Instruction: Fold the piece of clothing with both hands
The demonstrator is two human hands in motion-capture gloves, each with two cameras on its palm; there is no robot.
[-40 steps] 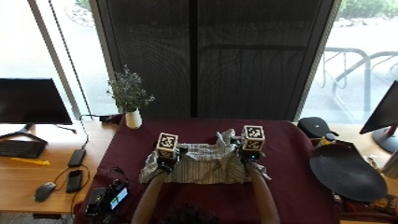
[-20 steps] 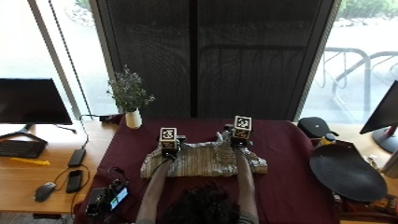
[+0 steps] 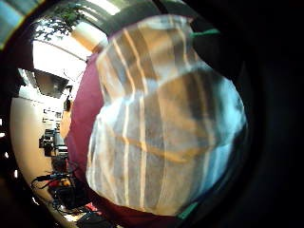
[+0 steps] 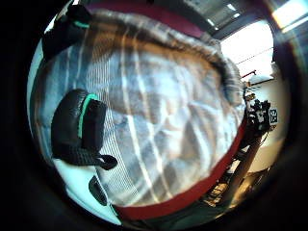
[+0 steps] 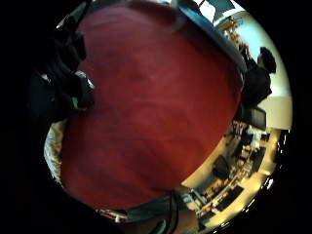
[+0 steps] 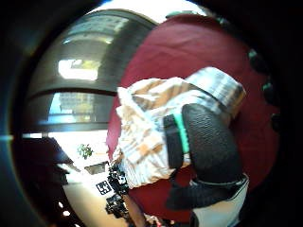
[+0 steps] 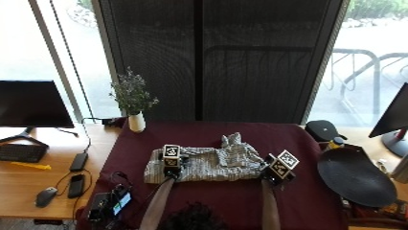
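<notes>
A person seated at a table draped in a dark red cloth (image 7: 210, 201) works on a grey striped shirt (image 7: 204, 165) that lies bunched in a long, flattened heap across the middle of the cloth, one rumpled end standing up toward the window. The left hand (image 7: 171, 165) rests on top of the shirt near its left end; its palm views are filled with striped fabric, and a gloved finger (image 4: 79, 127) lies against the cloth there, though whether the fingers pinch the fabric or merely press on it cannot be told. The right hand (image 7: 277, 173) is at the shirt's right edge, where its thumb (image 6: 208, 144) curls over a fold of the fabric and grips it. A small white vase of dried flowers (image 7: 135, 112) stands at the far left corner of the table, and a round black disc (image 7: 357, 176) lies off to the right.
</notes>
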